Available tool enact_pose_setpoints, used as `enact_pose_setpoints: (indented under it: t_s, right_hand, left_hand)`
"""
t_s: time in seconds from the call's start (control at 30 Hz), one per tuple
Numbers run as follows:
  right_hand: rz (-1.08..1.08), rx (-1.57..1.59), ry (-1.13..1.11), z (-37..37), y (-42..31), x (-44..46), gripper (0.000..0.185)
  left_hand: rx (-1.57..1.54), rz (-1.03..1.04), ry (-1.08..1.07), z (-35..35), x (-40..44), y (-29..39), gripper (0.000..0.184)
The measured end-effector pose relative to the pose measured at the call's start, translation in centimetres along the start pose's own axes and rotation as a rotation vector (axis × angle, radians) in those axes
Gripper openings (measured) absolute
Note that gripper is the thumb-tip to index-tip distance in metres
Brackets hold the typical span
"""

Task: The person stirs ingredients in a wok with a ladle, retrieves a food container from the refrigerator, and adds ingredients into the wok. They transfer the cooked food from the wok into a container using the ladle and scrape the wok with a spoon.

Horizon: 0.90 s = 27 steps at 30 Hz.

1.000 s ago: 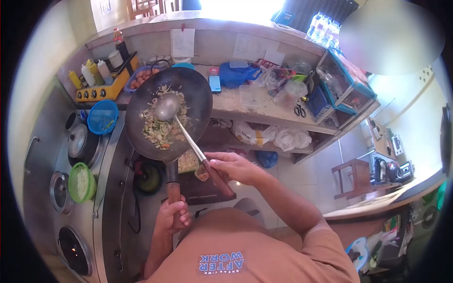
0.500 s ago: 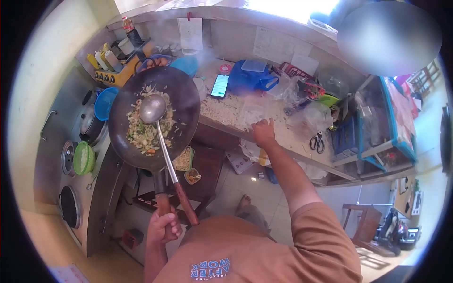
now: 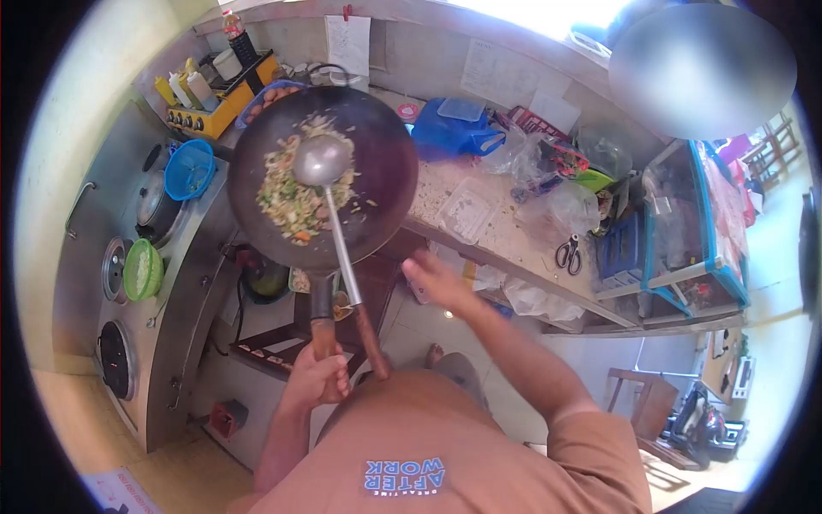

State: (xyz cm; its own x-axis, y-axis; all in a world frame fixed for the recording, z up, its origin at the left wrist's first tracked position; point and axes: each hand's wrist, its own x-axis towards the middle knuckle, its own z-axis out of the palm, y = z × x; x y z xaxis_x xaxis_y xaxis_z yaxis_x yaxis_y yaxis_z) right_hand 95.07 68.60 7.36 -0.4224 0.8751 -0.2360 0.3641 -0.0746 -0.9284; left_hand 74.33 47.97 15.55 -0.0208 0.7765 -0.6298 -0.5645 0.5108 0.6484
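Observation:
My left hand is wrapped round the wooden handle of a dark wok, which is held up over the floor and counter edge. Chopped vegetables and bits of stir-fry lie inside the wok. A steel ladle rests in it, bowl on the food, its wooden grip leaning beside the wok's handle. My right hand hangs in the air in front of the counter, fingers stretched out and slightly blurred, holding nothing. Closest to it on the counter stands a clear plastic container.
Scissors, plastic bags and a blue bag lie on the counter. To the left are a green basket, a blue basket and a stove. Sauce bottles stand at the back left.
The wok with its ladle has shifted right and now covers the phone. My right hand has drawn back from the clear container toward my body, down and left.

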Motion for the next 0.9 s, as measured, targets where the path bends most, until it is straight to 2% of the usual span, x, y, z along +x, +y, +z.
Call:
enact_pose_setpoints:
  t_s: [0.07, 0.17, 0.2, 0.3, 0.4, 0.47, 0.57, 0.73, 0.9]
  right_hand:
    - [0.492, 0.706, -0.349, 1.6, -5.4, -4.3, 0.070]
    - [0.345, 0.870, -0.468, 2.6, -4.4, -5.8, 0.070]
    - [0.326, 0.882, -0.354, 1.7, -4.7, -6.3, 0.058]
    - [0.229, 0.321, -0.096, -4.8, -4.6, -7.5, 0.048]
    - [-0.138, -0.211, 0.152, -10.5, -1.0, -8.5, 0.046]
    - [-0.269, -0.379, 0.250, -14.0, -1.4, -8.5, 0.053]
    - [-0.279, -0.647, 0.310, -17.7, -2.1, -7.2, 0.053]
    - [-0.153, -0.884, 0.320, -19.7, -0.3, -6.0, 0.058]
    - [-0.139, -0.873, 0.324, -19.8, 2.5, -7.5, 0.059]
  left_hand:
    - [0.042, 0.010, -0.032, 1.2, 1.3, 0.0, 0.024]
    - [0.165, 0.063, -0.063, 3.0, 3.4, -1.3, 0.024]
    - [0.179, 0.071, -0.080, 3.6, 4.2, -1.8, 0.025]
    - [0.189, 0.054, -0.118, 4.9, 6.3, -3.0, 0.024]
    - [0.230, 0.054, -0.140, 7.2, 7.6, -2.6, 0.023]
    - [0.269, 0.043, -0.124, 8.3, 8.8, -2.8, 0.023]
    - [0.306, 0.050, -0.136, 8.7, 10.6, -3.7, 0.022]
    - [0.376, 0.087, -0.095, 8.9, 12.3, -5.0, 0.020]
    - [0.398, 0.125, -0.076, 8.7, 13.2, -5.2, 0.019]
